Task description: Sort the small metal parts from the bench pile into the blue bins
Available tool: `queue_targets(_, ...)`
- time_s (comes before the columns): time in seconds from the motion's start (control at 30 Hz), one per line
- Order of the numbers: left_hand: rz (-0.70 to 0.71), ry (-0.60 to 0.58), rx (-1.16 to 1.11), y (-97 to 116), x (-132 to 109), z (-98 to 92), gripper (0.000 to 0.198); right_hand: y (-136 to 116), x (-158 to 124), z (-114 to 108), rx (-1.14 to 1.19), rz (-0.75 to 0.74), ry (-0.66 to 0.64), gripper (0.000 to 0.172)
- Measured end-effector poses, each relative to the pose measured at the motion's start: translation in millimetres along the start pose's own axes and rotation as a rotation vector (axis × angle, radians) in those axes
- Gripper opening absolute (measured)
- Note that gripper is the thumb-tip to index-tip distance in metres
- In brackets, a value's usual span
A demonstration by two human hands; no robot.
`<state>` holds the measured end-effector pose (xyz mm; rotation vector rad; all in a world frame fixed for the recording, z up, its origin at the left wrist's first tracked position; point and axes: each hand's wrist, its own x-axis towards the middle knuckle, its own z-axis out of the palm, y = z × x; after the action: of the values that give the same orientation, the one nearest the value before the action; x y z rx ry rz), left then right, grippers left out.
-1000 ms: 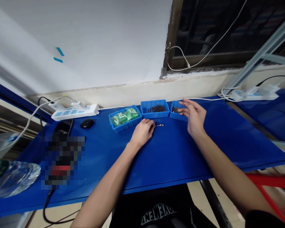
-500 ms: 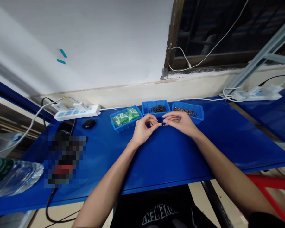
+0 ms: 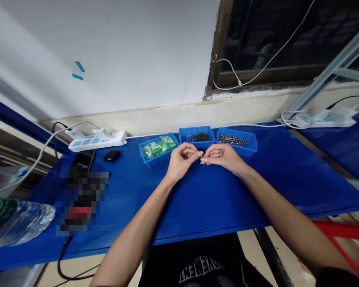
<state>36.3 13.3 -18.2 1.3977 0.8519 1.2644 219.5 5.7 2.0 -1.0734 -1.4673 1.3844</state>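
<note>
My left hand [image 3: 183, 159] and my right hand [image 3: 219, 156] meet over the middle of the table, fingertips nearly touching. Both are closed in a pinch around a small metallic piece [image 3: 201, 157], too small and too covered by fingers to name. Just behind them stands a blue bin [image 3: 184, 139] of small dark screw-like parts [image 3: 200, 137]. To its right, another blue bin [image 3: 251, 148] contains shiny metal fittings [image 3: 233, 140]. A third blue bin [image 3: 151, 162], left of my left hand, holds green-and-white packets [image 3: 159, 146].
The blue table [image 3: 185, 207] runs along a wall. At left are a black mouse [image 3: 111, 155], a white power strip [image 3: 107, 141], a large water bottle [image 3: 26, 223] and a pixelated dark object [image 3: 83, 199]. Another power strip [image 3: 326, 119] lies at right near a metal frame [image 3: 323, 85].
My right hand has shifted slightly left and down, bringing its fingertips closer to my left hand's. The small metallic piece is now more covered. The bins have not moved.
</note>
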Motion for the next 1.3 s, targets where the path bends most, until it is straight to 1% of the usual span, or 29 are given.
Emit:
queue_targets(0.1, 0.000, -0.015, 0.012, -0.9, 0.0, 0.1, 0.048, 1.8, 0.5, 3.0, 0.014, -0.003, 0.021, 0.030)
queue_targets(0.17, 0.006, -0.014, 0.044, -2.2, 0.3, -0.7, 0.045, 1.8, 0.9, 3.9, 0.022, -0.002, 0.036, 0.031)
queue_targets(0.27, 0.037, 0.009, 0.128, -4.7, 0.7, -2.7, 0.034, -0.1, 1.2, 3.1, 0.031, 0.003, 0.059, 0.033)
queue_targets(0.37, 0.112, 0.009, 0.313, -7.5, -0.1, -5.3, 0.021, -0.3, 1.9, -0.5, 0.036, -0.016, 0.108, 0.035)
queue_targets(0.43, 0.177, -0.043, 0.491, -9.9, -1.4, -6.7, 0.014, 2.3, 3.4, -4.8, 0.041, -0.053, 0.193, 0.035)
queue_targets(0.53, 0.275, -0.197, 0.740, -14.5, -3.6, -8.1, 0.019, 8.6, 7.6, -13.7, 0.061, -0.096, 0.375, 0.034)
queue_targets(0.63, 0.318, -0.327, 0.889, -19.3, -4.6, -8.7, 0.022, 12.2, 11.8, -21.9, 0.115, -0.152, 0.578, 0.035)
queue_targets(0.73, 0.304, -0.361, 0.938, -22.5, -4.5, -9.2, 0.017, 10.3, 13.2, -25.7, 0.171, -0.256, 0.740, 0.032)
queue_targets(0.8, 0.288, -0.353, 0.937, -23.2, -4.5, -9.4, 0.013, 7.3, 12.6, -25.9, 0.181, -0.294, 0.781, 0.030)
queue_targets(0.9, 0.256, -0.306, 0.935, -22.6, -5.2, -9.1, 0.010, 3.5, 10.8, -23.7, 0.162, -0.270, 0.758, 0.029)
queue_targets(1.03, 0.273, -0.243, 0.992, -21.4, -5.9, -9.2, 0.023, 2.4, 8.6, -18.3, 0.080, -0.216, 0.613, 0.030)
queue_targets(1.13, 0.306, -0.275, 1.026, -21.7, -5.4, -9.6, 0.025, 4.2, 7.7, -15.4, -0.008, -0.220, 0.515, 0.027)
queue_targets(1.3, 0.276, -0.306, 1.006, -23.2, -5.3, -8.4, 0.014, 8.3, 8.5, -16.7, -0.047, -0.218, 0.468, 0.024)
